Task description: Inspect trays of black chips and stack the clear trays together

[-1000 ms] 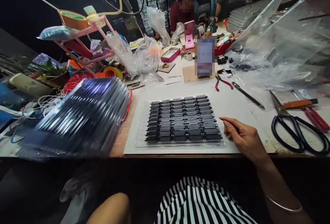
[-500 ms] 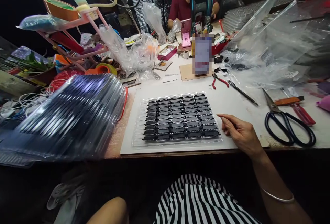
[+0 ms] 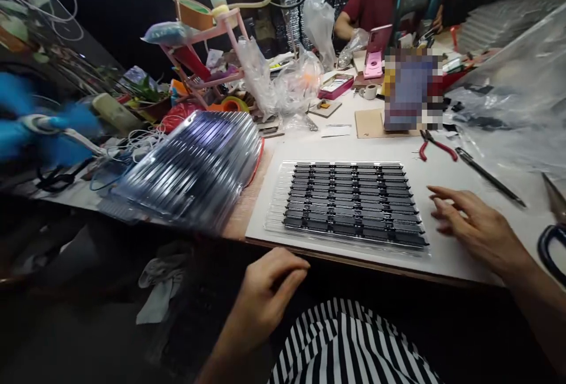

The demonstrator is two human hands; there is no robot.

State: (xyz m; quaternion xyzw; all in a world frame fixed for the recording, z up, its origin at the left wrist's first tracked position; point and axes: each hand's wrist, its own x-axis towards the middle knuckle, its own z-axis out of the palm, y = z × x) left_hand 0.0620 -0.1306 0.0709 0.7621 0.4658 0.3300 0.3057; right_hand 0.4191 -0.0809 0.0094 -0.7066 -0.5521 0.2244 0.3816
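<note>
A clear plastic tray (image 3: 275,219) filled with rows of black chip-like parts (image 3: 347,201) lies on a white board (image 3: 259,219) at the table's front edge. My right hand (image 3: 471,225) is just right of the tray, fingers apart and slightly bent, with nothing in it. In front of the board's edge, over my lap, is my left hand (image 3: 272,286); its fingers are curled with thumb and forefinger near each other, and nothing shows between them. To the left lies a big stack of filled clear trays (image 3: 190,166).
Red-handled pliers (image 3: 437,145), a black pen (image 3: 490,177) and large scissors (image 3: 552,242) lie at the right. Plastic bags (image 3: 530,89) crowd the back right. A blue fan (image 3: 44,121) is at far left. Across the table sits a person in a red shirt (image 3: 371,0).
The view has turned left, bringing the fan into sight. My left hand has come into view at the bottom. My right hand has spread its fingers and sits farther from the tray.
</note>
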